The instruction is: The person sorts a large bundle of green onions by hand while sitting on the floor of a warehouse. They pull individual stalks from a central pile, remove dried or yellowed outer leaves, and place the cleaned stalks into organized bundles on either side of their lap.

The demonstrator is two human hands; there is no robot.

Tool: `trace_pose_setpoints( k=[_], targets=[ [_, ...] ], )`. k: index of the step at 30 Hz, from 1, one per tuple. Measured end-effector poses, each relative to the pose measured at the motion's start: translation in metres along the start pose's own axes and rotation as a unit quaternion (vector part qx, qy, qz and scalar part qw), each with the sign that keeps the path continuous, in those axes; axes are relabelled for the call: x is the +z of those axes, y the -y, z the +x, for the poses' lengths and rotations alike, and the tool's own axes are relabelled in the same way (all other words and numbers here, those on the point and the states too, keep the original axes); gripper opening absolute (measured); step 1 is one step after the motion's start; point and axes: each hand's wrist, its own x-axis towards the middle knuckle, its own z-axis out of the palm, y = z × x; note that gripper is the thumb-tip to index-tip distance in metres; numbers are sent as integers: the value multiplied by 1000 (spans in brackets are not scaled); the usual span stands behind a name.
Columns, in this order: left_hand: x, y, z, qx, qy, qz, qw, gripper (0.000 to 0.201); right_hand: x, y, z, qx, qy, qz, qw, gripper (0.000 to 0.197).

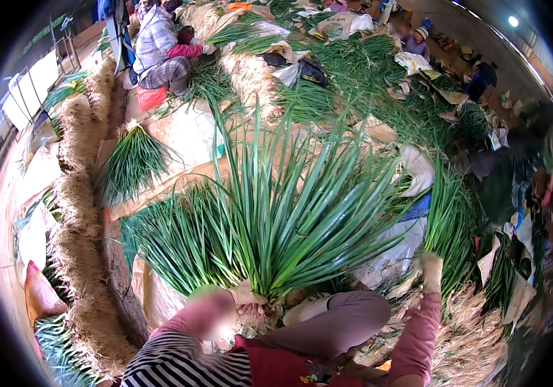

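A large fanned bunch of green onions point(289, 219) stands in front of me, leaves up and outward. My left hand point(248, 294), in a pale glove, is closed round its lower stalks, where reddish bulb ends show just below. More green onions point(183, 235) lean in a heap to the left behind that hand. My right hand point(430, 271), also gloved, reaches out to the right beside a long pile of green onions point(451, 219). Its fingers are blurred, so their hold cannot be made out. Pale dry roots point(470, 329) of that pile lie below the right forearm.
A tied bundle of green onions point(136, 161) rests on sheeting ahead left. Along the left runs a long row of root ends point(80, 213). Another person point(167, 55) in a checked top sits working at the back left; more people sit at the far right among heaped greens point(360, 71).
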Motion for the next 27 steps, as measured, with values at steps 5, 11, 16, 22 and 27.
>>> trace_pose_setpoints(
  k=[5,11,16,22,27],
  targets=[
    [3,2,-7,4,-30,68,997,21,-44,93,-56,-91,0,-194,977,27],
    [9,3,-17,60,-46,120,990,30,-56,311,-94,-299,-15,279,912,25],
    [9,26,-2,114,-50,160,979,22,-24,367,-24,-436,-245,-217,838,40],
    [-19,134,45,341,-49,572,744,55,6,352,35,-398,-208,-481,753,16],
    [4,33,-2,256,-39,221,940,22,-35,281,47,-321,-270,-181,889,14]
  ],
)
